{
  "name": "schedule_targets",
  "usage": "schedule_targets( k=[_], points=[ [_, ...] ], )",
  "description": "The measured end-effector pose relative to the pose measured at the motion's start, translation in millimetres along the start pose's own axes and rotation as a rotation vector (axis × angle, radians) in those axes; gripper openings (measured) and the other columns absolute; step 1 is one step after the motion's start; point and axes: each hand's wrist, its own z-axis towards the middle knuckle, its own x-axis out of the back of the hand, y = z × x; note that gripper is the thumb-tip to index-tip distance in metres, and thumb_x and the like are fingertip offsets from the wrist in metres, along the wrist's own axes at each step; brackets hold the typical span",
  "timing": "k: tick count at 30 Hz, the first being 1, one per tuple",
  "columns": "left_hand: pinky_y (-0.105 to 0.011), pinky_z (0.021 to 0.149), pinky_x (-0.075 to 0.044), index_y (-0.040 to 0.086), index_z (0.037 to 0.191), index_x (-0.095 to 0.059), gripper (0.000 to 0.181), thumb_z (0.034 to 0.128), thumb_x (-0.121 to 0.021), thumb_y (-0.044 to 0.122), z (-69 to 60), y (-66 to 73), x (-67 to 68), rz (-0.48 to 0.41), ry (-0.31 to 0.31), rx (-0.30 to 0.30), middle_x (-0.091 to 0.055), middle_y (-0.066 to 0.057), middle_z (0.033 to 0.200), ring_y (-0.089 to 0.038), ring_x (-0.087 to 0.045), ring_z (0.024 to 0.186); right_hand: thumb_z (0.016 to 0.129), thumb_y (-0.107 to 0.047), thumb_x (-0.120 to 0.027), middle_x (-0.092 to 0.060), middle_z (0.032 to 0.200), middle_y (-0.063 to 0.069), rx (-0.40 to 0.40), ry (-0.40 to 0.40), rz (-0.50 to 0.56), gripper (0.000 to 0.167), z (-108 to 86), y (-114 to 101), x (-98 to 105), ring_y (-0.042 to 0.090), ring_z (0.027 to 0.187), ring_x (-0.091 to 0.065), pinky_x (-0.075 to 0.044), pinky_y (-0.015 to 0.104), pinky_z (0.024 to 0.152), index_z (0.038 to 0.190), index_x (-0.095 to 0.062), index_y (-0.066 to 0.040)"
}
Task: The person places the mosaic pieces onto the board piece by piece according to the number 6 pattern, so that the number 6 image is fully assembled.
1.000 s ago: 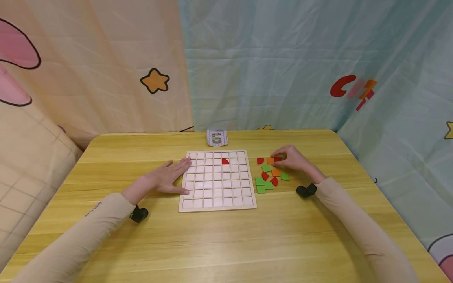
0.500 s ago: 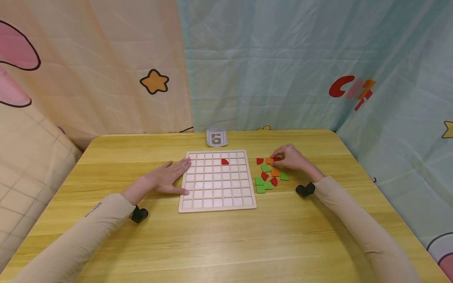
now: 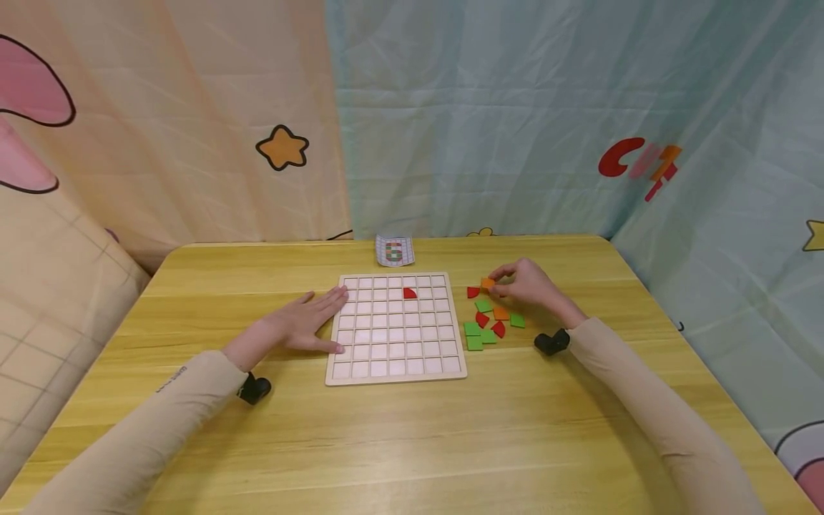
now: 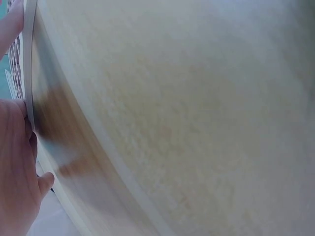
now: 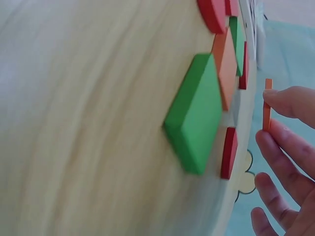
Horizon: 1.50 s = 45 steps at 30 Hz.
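My left hand lies spread flat, its fingertips and thumb on the left edge of the gridded board. A red quarter-circle piece sits in a cell near the board's upper right. To the right of the board, my right hand pinches an orange square between thumb and fingers. In the right wrist view the orange square is seen edge-on, raised off the table, with the other fingers of the hand loosely bent.
Loose pieces lie right of the board: several green squares, another orange square and red quarter-circles. A patterned card stands behind the board at the wooden table's back edge. Curtains hang behind.
My right hand has lifted the orange square off the table and moved it slightly back and left. The left hand and board have stayed put.
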Motion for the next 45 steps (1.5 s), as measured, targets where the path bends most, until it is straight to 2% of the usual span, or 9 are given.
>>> schedule_targets(
  k=[4, 8, 12, 20, 27, 34, 41, 45],
  points=[
    [-0.058, 0.119, -0.008, 0.006, 0.155, -0.003, 0.107, 0.0842, -0.045, 0.075, -0.1, 0.1, -0.1, 0.008, 0.003, 0.001, 0.003, -0.012, 0.163, -0.028, -0.003, 0.151, 0.085, -0.026, -0.073, -0.074, 0.101, 0.009, 0.026, 0.019, -0.017, 0.028, 2.2, -9, -1, 0.021, 0.076, -0.061, -0.045, 0.029, 0.066, 0.107, -0.074, -0.01],
    [-0.058, 0.119, -0.008, 0.005, 0.155, -0.004, 0.107, 0.0845, -0.046, 0.074, -0.4, 0.5, 0.1, 0.004, 0.004, -0.004, 0.003, -0.013, 0.163, -0.029, -0.003, 0.151, 0.083, -0.028, -0.075, -0.075, 0.096, 0.007, 0.046, 0.022, -0.03, 0.03, 4.6, -19, -2, 0.027, 0.089, -0.063, -0.051, 0.038, 0.076, 0.106, -0.075, -0.01],
    [-0.058, 0.119, -0.008, 0.005, 0.155, -0.004, 0.107, 0.0849, -0.047, 0.073, 0.1, 0.6, -0.3, 0.006, 0.008, -0.01, 0.003, -0.012, 0.163, -0.029, -0.003, 0.151, 0.083, -0.029, -0.074, -0.074, 0.101, 0.008, 0.054, 0.018, -0.03, 0.031, 8.0, -26, -6, 0.029, 0.103, -0.06, -0.051, 0.043, 0.086, 0.107, -0.074, -0.01],
    [-0.058, 0.119, -0.008, 0.006, 0.155, -0.004, 0.106, 0.085, -0.048, 0.072, 1.7, 0.0, -0.5, 0.007, 0.017, -0.011, 0.003, -0.012, 0.163, -0.029, -0.002, 0.151, 0.082, -0.032, -0.076, -0.073, 0.105, 0.004, 0.031, -0.007, 0.017, 0.031, 16.1, -37, -15, 0.024, 0.096, -0.061, -0.051, 0.037, 0.082, 0.107, -0.074, -0.013],
    [-0.058, 0.119, -0.008, 0.006, 0.155, -0.003, 0.106, 0.085, -0.047, 0.073, 2.0, 0.6, 0.6, 0.01, 0.004, -0.01, 0.004, -0.012, 0.163, -0.028, -0.001, 0.151, 0.082, -0.031, -0.077, -0.073, 0.102, 0.004, 0.035, -0.029, 0.067, 0.031, 19.6, -47, -27, 0.02, 0.087, -0.062, -0.051, 0.029, 0.068, 0.107, -0.074, -0.013],
    [-0.058, 0.119, -0.008, 0.005, 0.155, -0.003, 0.106, 0.0853, -0.048, 0.072, 1.3, 0.8, 2.1, 0.006, -0.001, -0.008, 0.004, -0.012, 0.163, -0.028, -0.001, 0.151, 0.082, -0.03, -0.076, -0.075, 0.1, 0.006, 0.12, -0.031, 0.006, 0.029, 25.0, -62, -38, 0.018, 0.084, -0.063, -0.05, 0.03, 0.073, 0.104, -0.075, -0.011],
    [-0.057, 0.119, -0.008, 0.007, 0.155, -0.002, 0.107, 0.0844, -0.046, 0.074, 1.2, 0.5, 1.9, 0.001, -0.012, -0.005, 0.005, -0.011, 0.163, -0.027, -0.001, 0.151, 0.082, -0.032, -0.076, -0.075, 0.097, 0.003, 0.118, -0.053, 0.004, 0.029, 32.1, -77, -49, 0.016, 0.075, -0.058, -0.044, 0.025, 0.063, 0.103, -0.076, -0.013],
    [-0.057, 0.119, -0.006, 0.007, 0.155, -0.002, 0.107, 0.0842, -0.046, 0.074, 0.9, 1.1, 1.7, -0.007, -0.017, -0.001, 0.006, -0.01, 0.163, -0.027, 0.0, 0.151, 0.082, -0.033, -0.076, -0.075, 0.1, 0.002, 0.133, -0.069, 0.004, 0.03, 35.6, -85, -54, 0.016, 0.081, -0.062, -0.048, 0.027, 0.069, 0.104, -0.076, -0.014]
  ],
)
